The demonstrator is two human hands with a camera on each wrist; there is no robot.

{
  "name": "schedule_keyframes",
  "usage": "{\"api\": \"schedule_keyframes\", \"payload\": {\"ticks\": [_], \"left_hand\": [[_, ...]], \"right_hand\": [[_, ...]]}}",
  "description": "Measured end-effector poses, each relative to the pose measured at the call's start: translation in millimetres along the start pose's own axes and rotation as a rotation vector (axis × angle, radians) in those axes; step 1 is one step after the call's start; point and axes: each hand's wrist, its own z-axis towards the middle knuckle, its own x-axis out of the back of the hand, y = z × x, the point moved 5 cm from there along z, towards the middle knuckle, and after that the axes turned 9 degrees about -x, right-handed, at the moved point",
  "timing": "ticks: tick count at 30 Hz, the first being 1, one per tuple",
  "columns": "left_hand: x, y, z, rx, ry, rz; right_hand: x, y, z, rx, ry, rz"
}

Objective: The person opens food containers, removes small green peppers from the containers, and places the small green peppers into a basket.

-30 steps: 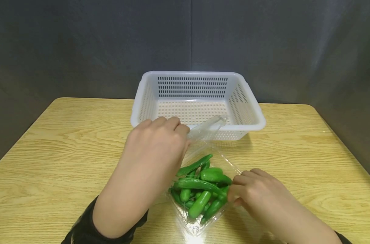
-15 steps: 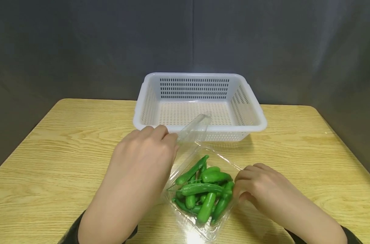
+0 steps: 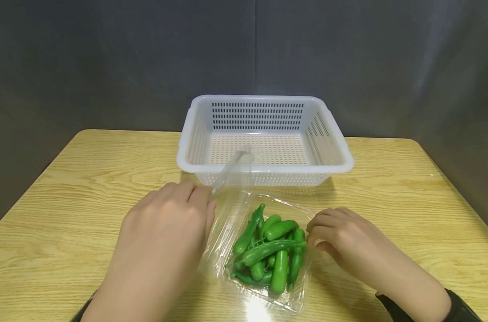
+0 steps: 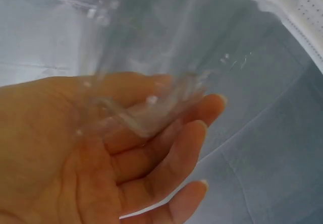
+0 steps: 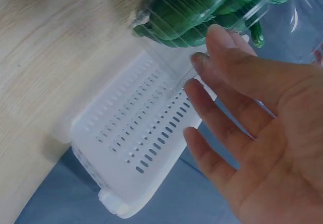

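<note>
A clear plastic clamshell container [image 3: 284, 306] holding several green chili peppers [image 3: 264, 255] sits on the table with its lid [image 3: 233, 176] raised on the left side. My left hand [image 3: 165, 226] is at that lid. In the left wrist view the lid's corner [image 4: 146, 118] lies across the loosely bent fingers [image 4: 161, 183]. At the container's right edge, my right hand [image 3: 344, 243] holds the rim. The right wrist view shows its thumb and index fingertip close together at the clear wall, beside the peppers [image 5: 197, 12], with the other fingers spread.
A white perforated plastic basket [image 3: 264, 169] stands just behind the container, with no contents showing. The wooden table [image 3: 95, 188] runs back to a dark grey cloth backdrop [image 3: 147, 58]. The raised lid overlaps the basket's front rim in the head view.
My left hand has moved left and toward me, and the lid has swung further left with it. The container has turned slightly. My right hand stays at its edge, shifted a little.
</note>
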Motion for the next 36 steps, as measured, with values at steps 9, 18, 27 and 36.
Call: {"api": "schedule_keyframes", "payload": {"ticks": [9,18,27,36], "left_hand": [[8.2,-17.0,-39.4,0.087,0.015,-0.011],[55.4,-18.8,-38.7,0.094,-0.014,0.002],[81.4,-12.4,-30.4,0.168,-0.114,-0.115],[47.1,-36.9,-49.3,0.261,-0.366,-0.242]], "right_hand": [[-4.0,5.7,0.2,-0.018,0.016,-0.007],[-8.5,7.8,1.0,-0.007,0.046,-0.029],[-1.1,10.9,-2.2,-0.053,0.073,-0.100],[-4.1,18.4,-1.0,-0.109,0.042,-0.111]]}}
